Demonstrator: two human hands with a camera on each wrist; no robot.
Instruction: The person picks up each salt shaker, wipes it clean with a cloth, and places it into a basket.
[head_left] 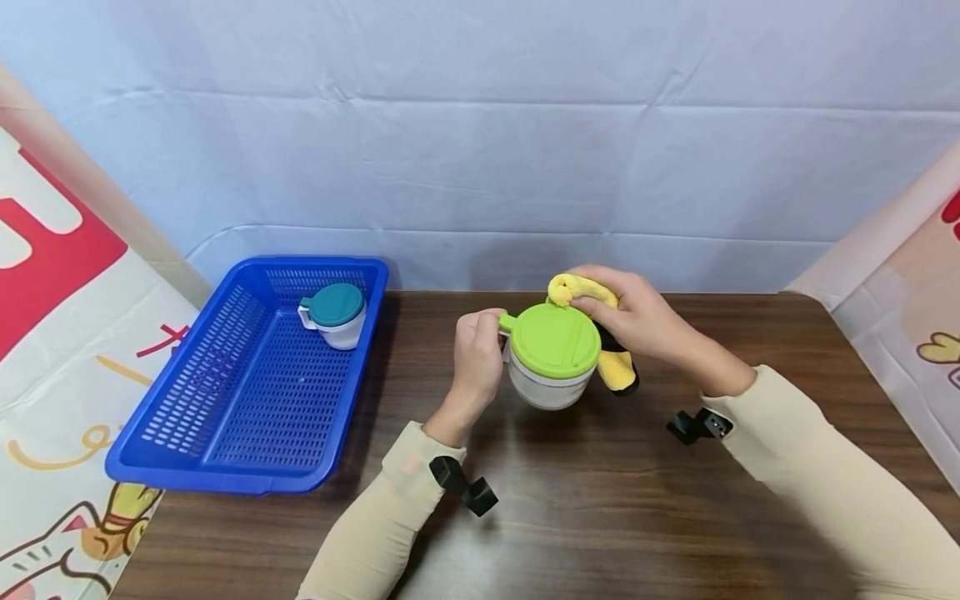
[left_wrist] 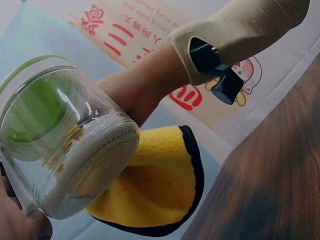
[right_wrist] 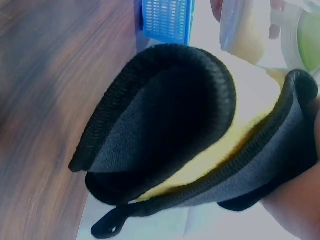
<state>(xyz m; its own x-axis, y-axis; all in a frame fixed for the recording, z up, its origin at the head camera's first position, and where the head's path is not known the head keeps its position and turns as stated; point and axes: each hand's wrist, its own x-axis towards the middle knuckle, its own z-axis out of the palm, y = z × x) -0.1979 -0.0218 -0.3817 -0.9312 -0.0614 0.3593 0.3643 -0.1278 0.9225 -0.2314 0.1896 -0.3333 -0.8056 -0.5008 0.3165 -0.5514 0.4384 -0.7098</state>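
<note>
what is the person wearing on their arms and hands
Both arms wear long, close-fitting cream ribbed sleeves reaching the wrists. The left hand and right hand are bare, with no gloves or rings showing. A small black camera mount sits at each wrist, the other here.

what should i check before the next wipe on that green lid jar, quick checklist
1. Left hand grips the jar by its side: ok, fingers are curled round it.
2. Right hand holds the yellow cloth against the jar's far side: ok.
3. Green lid is seated on the jar: looks ok in the head view; how tight, cannot tell.
4. Jar is clear of the table: ok, the left wrist view shows its base tilted up in the air.
5. Glass is clean: cannot tell, reflections hide it.
6. Blue basket has room beside the teal-lidded jar: ok.
</note>
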